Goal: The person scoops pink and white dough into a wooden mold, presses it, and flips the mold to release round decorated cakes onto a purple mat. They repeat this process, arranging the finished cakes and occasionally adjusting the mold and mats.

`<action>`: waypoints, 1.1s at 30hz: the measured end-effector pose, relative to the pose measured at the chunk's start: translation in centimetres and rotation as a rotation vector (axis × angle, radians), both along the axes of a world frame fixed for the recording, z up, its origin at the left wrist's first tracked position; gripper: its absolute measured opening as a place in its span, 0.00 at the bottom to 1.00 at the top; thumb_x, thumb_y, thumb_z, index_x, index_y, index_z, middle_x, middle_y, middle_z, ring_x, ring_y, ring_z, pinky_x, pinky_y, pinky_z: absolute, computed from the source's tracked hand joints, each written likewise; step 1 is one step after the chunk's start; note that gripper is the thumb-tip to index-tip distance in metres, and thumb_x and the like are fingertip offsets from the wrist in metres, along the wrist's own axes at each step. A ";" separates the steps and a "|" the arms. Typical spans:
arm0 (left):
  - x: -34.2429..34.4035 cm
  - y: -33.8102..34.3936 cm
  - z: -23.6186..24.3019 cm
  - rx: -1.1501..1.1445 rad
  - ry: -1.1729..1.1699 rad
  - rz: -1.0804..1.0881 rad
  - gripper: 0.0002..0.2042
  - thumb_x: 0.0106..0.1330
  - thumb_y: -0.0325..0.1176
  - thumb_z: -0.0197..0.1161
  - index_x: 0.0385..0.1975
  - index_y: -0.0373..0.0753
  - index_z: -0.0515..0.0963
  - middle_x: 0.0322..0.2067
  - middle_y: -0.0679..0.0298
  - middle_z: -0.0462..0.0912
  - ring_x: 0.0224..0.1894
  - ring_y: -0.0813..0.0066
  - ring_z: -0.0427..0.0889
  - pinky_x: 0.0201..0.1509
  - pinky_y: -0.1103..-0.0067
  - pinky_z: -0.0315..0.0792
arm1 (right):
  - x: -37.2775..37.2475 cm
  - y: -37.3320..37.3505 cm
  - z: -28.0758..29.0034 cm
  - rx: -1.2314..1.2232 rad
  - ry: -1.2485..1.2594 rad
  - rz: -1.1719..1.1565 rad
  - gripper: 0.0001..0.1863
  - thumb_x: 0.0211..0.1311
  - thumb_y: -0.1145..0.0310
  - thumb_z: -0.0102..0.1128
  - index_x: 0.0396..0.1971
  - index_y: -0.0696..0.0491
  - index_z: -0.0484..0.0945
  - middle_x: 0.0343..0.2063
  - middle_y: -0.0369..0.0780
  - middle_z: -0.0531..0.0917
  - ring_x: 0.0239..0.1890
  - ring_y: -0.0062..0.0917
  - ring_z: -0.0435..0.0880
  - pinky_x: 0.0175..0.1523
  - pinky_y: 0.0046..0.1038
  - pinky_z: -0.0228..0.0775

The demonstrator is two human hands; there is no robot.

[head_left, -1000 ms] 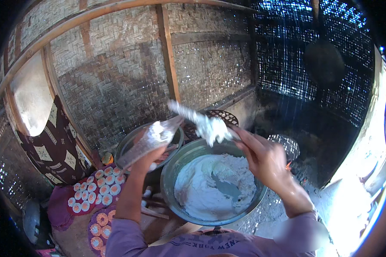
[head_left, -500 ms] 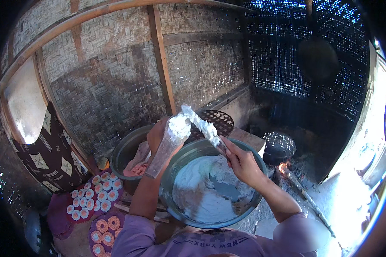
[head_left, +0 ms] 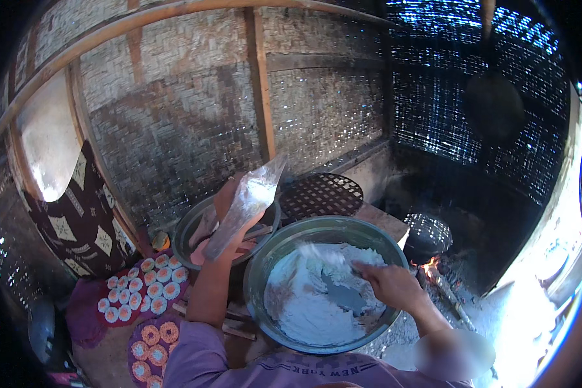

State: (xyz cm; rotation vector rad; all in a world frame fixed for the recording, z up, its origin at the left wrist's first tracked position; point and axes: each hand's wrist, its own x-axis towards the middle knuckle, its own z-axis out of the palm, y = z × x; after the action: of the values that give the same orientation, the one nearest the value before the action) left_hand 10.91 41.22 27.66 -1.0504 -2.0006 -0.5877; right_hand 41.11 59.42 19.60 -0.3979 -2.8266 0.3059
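Note:
My left hand (head_left: 226, 202) is closed round a clear plastic piping bag (head_left: 242, 210), held up with its wide mouth tilted upward; some white batter shows inside. In my right hand (head_left: 394, 288) is the handle of a spatula (head_left: 326, 255), its blade coated white and blurred by motion over the large green basin (head_left: 257, 291). Thick white batter (head_left: 304, 317) fills much of that basin, smeared thin in the middle. Behind my left forearm stands a second tub (head_left: 186, 226) holding pink batter (head_left: 200, 252) and what looks like another bag.
Pink-and-white piped rounds (head_left: 155, 291) and orange rings (head_left: 156, 354) lie on dark red sheets at the lower left. A woven tray (head_left: 323, 196) sits behind the basin. At the right, a dark pot (head_left: 427, 233) stands over a wood fire (head_left: 431, 264). A woven bamboo wall (head_left: 174, 129) closes the back.
My right hand has lowered the spatula from the bag's mouth down to the basin, moving right and down. A lump of batter now sits inside the bag, whose mouth has opened out.

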 end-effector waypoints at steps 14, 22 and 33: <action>5.0 -12.2 -2.1 1.119 -1.624 -1.902 0.07 0.54 0.35 0.57 0.21 0.41 0.68 0.23 0.70 0.65 0.27 0.78 0.69 0.32 0.75 0.66 | -4.4 -14.8 0.3 -1.018 0.308 0.560 0.53 0.56 0.27 0.33 0.65 0.62 0.55 0.63 0.50 0.62 0.66 0.39 0.58 0.68 0.39 0.49; 7.5 -20.1 -9.1 1.425 -1.775 -1.545 0.08 0.54 0.32 0.62 0.33 0.43 0.74 0.29 0.67 0.74 0.35 0.76 0.73 0.41 0.76 0.70 | -9.5 -24.9 -3.2 -2.719 -0.473 0.358 0.57 0.48 0.19 0.33 0.60 0.59 0.59 0.25 0.48 0.74 0.16 0.33 0.74 0.17 0.25 0.71; 8.8 -44.4 -11.7 0.176 -0.989 -0.098 0.17 0.53 0.32 0.65 0.44 0.42 0.76 0.30 0.61 0.81 0.34 0.68 0.81 0.37 0.72 0.74 | -12.9 -38.9 0.9 -1.644 0.352 0.498 0.43 0.64 0.35 0.35 0.64 0.58 0.55 0.41 0.44 0.77 0.17 0.20 0.76 0.12 0.16 0.63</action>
State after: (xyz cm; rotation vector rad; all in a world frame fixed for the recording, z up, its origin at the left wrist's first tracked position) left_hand 19.74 -3.18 15.92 -0.8079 -2.6390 -1.5248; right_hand 28.25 20.51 20.48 0.1295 -1.6333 2.4065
